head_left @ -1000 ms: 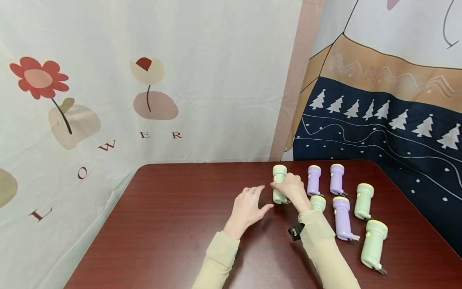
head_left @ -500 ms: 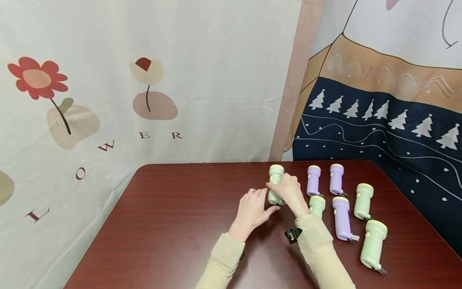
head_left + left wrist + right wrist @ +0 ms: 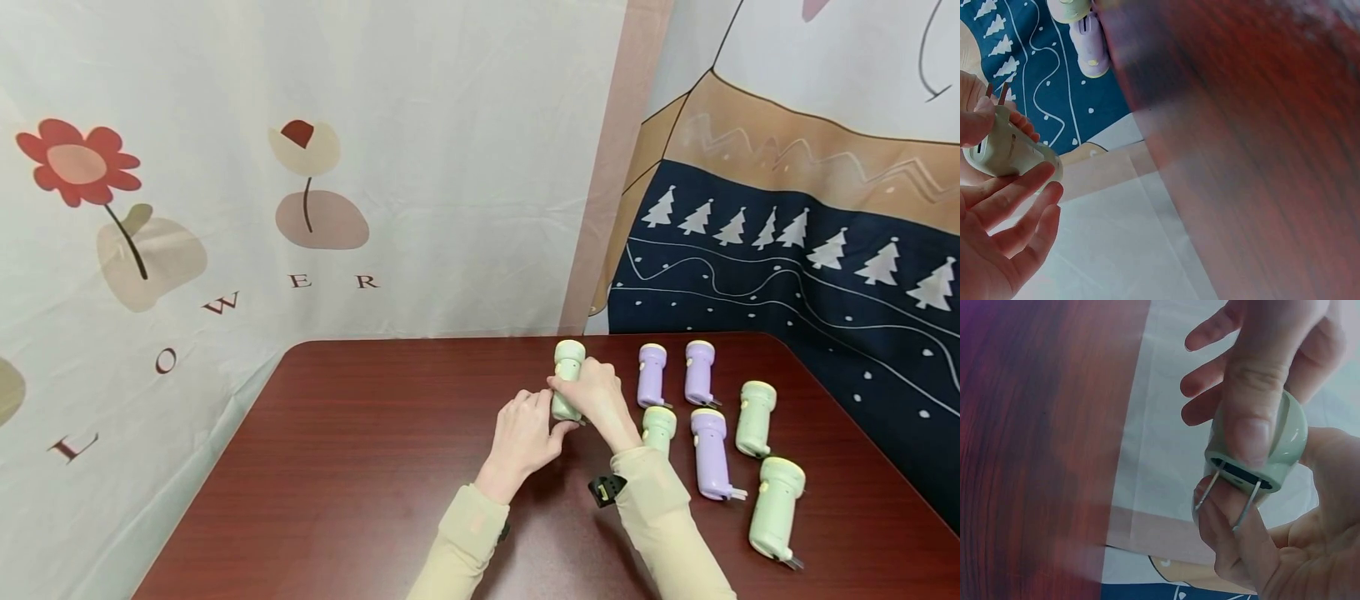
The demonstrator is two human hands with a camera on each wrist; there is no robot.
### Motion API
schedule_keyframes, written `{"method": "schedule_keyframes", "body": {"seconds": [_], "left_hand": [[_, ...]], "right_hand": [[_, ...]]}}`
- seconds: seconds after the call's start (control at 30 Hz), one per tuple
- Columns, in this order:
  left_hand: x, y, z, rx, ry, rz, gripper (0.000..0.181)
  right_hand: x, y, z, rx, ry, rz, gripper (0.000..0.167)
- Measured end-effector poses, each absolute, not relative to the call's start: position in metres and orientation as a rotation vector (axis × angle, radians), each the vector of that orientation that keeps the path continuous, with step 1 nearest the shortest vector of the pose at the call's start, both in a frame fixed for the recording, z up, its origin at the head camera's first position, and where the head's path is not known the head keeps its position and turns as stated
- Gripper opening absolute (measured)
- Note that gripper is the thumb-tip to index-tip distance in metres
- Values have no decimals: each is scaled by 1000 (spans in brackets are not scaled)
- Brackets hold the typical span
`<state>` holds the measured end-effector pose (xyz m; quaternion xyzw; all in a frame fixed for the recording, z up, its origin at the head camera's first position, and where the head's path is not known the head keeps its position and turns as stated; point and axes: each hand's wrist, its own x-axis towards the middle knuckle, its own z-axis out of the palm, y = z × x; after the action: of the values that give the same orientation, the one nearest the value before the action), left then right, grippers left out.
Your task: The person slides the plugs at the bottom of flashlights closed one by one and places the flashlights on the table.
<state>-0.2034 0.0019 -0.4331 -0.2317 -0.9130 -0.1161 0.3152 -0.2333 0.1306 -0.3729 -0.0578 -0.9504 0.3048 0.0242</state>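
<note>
In the head view, a pale green flashlight (image 3: 567, 367) is in both hands near the far edge of the table (image 3: 375, 442), its cap toward twelve o'clock. The right hand (image 3: 600, 402) grips its barrel from four o'clock, thumb laid across; the left hand (image 3: 522, 435) comes in from seven o'clock, its thumb by the lower end. The nearest purple flashlight (image 3: 650, 375) lies apart at three o'clock, leaving the elbows reasonable room. In the left wrist view, the left hand holds the flashlight loosely between thumb and fairly straight fingers, which rest along the barrel; slightly more contact there would probably curb twisting. In the right wrist view, the left thumb presses the end housing beside two metal prongs (image 3: 1247, 507), which point toward seven o'clock, while the right hand's curled fingers support the body and lie just behind the prongs. Good handling likely means bracing with the right hand, pressing squarely near the prong bases, treating both evenly, and moving those right fingertips clear.
</note>
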Motion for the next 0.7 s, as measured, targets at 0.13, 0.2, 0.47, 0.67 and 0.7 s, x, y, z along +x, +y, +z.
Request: {"method": "schedule_keyframes", "body": {"seconds": [0.13, 0.2, 0.47, 0.67, 0.7], "left_hand": [[-203, 2, -432, -612, -2393, -323, 39], [-203, 2, -430, -614, -2398, -335, 39], [-203, 1, -428, -617, -2439, -384, 36], [-202, 0, -426, -630, -2441, -395, 33], [-202, 0, -426, -634, -2442, -395, 33]], "right_hand": [[-233, 129, -373, -177, -2942, 920, 50], [-232, 128, -372, -172, -2939, 904, 49], [-230, 127, -370, -136, -2921, 859, 49], [-229, 127, -369, -137, -2924, 871, 47], [-229, 127, -369, -136, -2925, 874, 47]]}}
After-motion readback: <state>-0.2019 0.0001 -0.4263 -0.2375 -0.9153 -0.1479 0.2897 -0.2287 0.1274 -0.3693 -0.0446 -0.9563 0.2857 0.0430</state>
